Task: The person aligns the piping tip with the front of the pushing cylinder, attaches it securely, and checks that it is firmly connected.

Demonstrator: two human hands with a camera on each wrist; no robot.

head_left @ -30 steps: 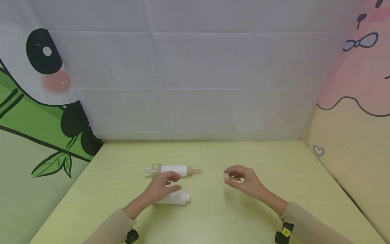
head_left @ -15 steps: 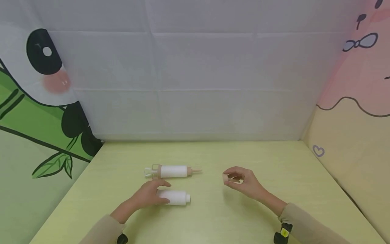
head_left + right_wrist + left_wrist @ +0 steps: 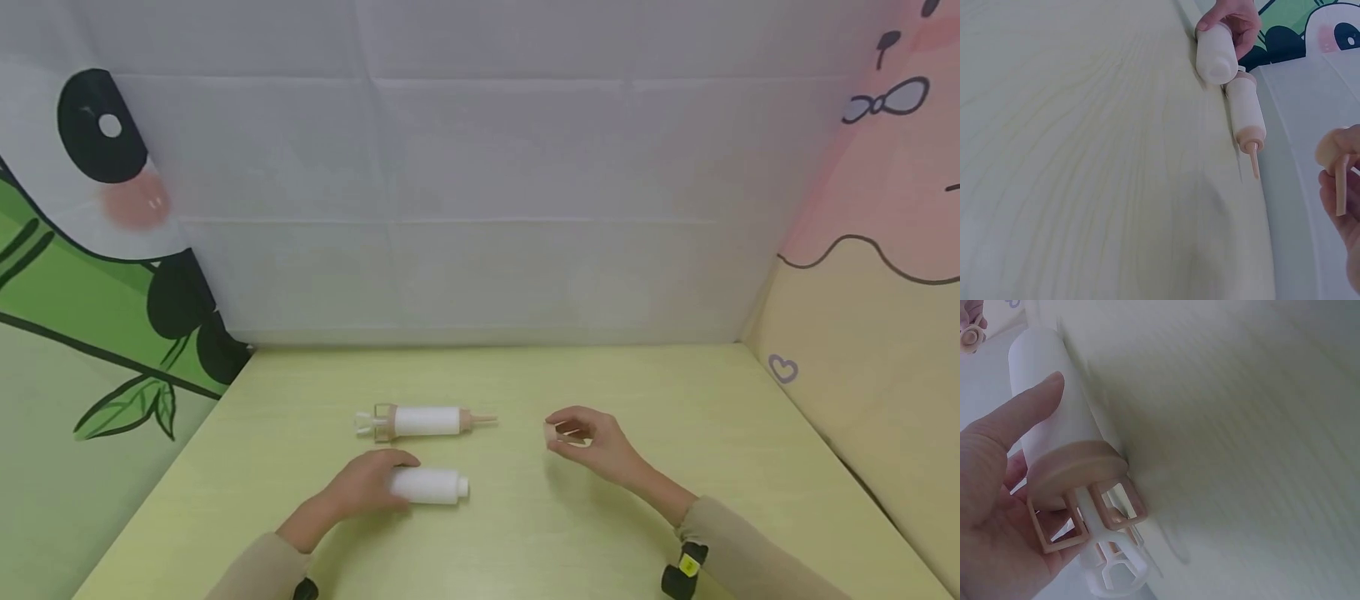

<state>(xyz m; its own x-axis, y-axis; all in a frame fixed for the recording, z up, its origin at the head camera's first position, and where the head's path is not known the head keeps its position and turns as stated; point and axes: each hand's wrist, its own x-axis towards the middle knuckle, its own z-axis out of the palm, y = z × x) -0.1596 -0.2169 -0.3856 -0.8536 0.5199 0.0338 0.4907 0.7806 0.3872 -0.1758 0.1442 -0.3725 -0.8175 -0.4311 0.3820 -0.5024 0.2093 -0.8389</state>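
Observation:
My left hand (image 3: 367, 483) grips a white syringe-like barrel (image 3: 427, 486), its thumb on one side and fingers round the other. In the left wrist view, the barrel's tan collar (image 3: 1079, 472) has square finger loops, with a white plunger handle (image 3: 1116, 569) sticking out. The barrel's far end shows only a short white neck (image 3: 463, 487). Off to the right, my right hand (image 3: 596, 442) pinches a tan nozzle cap (image 3: 1330, 149) between thumb and fingertips, raised above the table; its thin spout (image 3: 1341, 187) points back toward the palm.
A second white syringe-like dispenser (image 3: 427, 421) lies just behind the held barrel, its tan nozzle (image 3: 483, 420) pointing right. Both are on the pale yellow-green table (image 3: 495, 550). A white cloth wall (image 3: 480, 250) closes off the back, with printed cloths at both sides.
My left hand has come down and left from above the dispensers onto the rear part of the nearer barrel. The right hand, still holding the nozzle cap, has shifted slightly left.

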